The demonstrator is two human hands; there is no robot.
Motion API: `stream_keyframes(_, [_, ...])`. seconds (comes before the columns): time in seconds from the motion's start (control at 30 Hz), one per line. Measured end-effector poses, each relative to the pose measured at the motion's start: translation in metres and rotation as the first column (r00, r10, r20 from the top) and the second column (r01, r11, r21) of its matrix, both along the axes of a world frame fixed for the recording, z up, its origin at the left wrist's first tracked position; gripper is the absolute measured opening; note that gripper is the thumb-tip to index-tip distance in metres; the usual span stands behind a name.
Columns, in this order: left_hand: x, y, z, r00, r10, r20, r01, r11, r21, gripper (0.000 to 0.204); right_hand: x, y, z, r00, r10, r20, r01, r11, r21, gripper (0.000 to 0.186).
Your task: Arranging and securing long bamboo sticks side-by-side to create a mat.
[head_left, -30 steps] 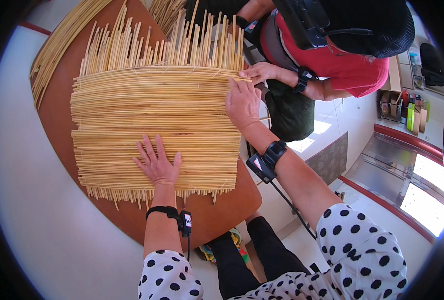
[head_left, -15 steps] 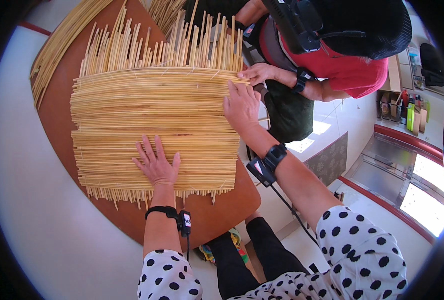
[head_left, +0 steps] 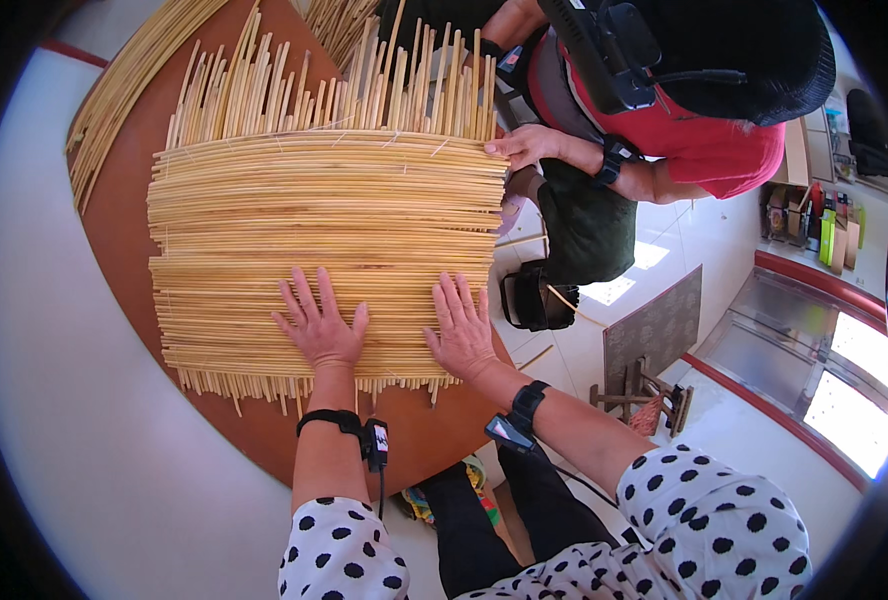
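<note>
A mat of thin straw-coloured stalks [head_left: 294,215] lies on a brown tabletop [head_left: 114,195]. Its top layer runs left to right, while loose stalk ends from a crossing layer stick out along the far and near edges. Pale thread ties show near the far edge. My left hand [head_left: 322,325] rests flat on the near half of the mat, fingers spread. To its right, my right hand [head_left: 461,325] also lies flat on the stalks, near the mat's right edge. A co-worker's hand [head_left: 526,146] touches the mat's far right corner.
The co-worker in a red top [head_left: 704,155] sits at the far right. Long loose stalks [head_left: 144,85] lie on the table's far left. A dark bag [head_left: 538,300] stands on the floor right of the table, with a small wooden stool [head_left: 644,392] farther right.
My right hand has moved from the mat's far right corner toward me, down to the near right part. My left hand keeps its place on the mat.
</note>
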State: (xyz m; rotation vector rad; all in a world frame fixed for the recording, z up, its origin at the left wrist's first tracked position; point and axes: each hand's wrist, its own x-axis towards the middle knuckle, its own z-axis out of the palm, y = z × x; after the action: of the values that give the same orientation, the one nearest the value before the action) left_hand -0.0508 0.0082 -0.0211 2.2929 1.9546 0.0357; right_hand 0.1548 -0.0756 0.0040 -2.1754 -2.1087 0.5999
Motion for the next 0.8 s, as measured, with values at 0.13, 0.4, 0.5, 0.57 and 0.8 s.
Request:
stream_keyframes(0.13, [-0.002,-0.001,0.001,1.0,0.017,-0.003,-0.017,0.999,-0.034,0.088,-0.004,0.001,-0.003,0.999,-0.011,0.037,0.013,0.999,-0.051,0.077])
stream_keyframes(0.4, [-0.003,0.0,0.002,1.0,0.014,0.013,-0.014,0.999,-0.031,0.088,-0.009,0.002,0.001,0.997,-0.055,0.056,0.062,0.99,-0.13,0.077])
stream_keyframes(0.5, [0.0,0.001,0.003,1.0,0.019,0.018,-0.018,0.999,-0.037,0.088,-0.008,0.003,0.0,0.998,-0.063,0.024,0.065,0.996,-0.055,0.081])
stream_keyframes(0.57, [0.0,0.0,0.004,1.0,0.023,0.02,-0.022,0.999,-0.041,0.088,-0.008,0.003,0.002,0.997,-0.059,0.058,0.066,0.991,-0.116,0.078])
stream_keyframes(0.8, [-0.007,-0.002,0.007,1.0,0.014,0.017,-0.014,1.0,-0.02,0.089,-0.015,0.0,0.002,0.997,-0.056,0.06,0.061,0.994,-0.094,0.077])
